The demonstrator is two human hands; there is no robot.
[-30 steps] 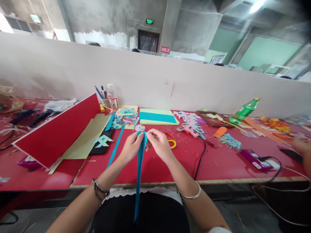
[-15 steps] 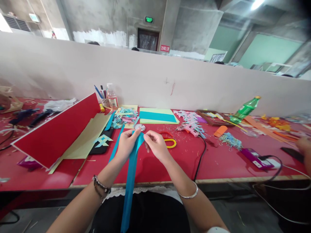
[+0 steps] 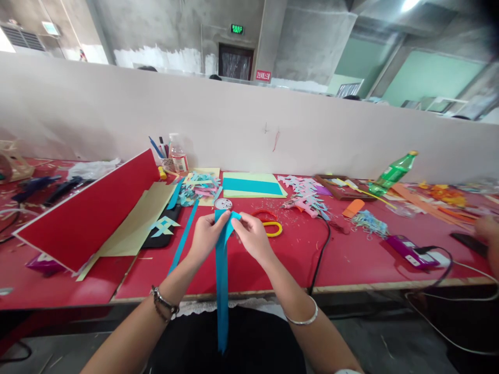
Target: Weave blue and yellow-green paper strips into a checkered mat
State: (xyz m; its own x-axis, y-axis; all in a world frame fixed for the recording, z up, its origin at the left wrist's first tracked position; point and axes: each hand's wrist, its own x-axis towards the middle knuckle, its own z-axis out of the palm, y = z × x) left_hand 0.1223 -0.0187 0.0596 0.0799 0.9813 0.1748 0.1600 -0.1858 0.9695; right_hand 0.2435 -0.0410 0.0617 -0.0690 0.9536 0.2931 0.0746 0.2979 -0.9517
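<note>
Left hand point(image 3: 205, 236): grip pinching blue strip point(image 3: 222, 285) | right hand point(image 3: 253, 236): grip pinching its bent top | scissors point(image 3: 274, 224) lie on red surface point(image 3: 253, 275)

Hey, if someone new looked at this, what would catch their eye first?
Probably the bright blue strip, pinched by the left hand and right hand in the middle of the view, its tail hanging past the near edge of the red table. Next might come the big red board slanting across the left side, then the green bottle toward the back right.
</note>
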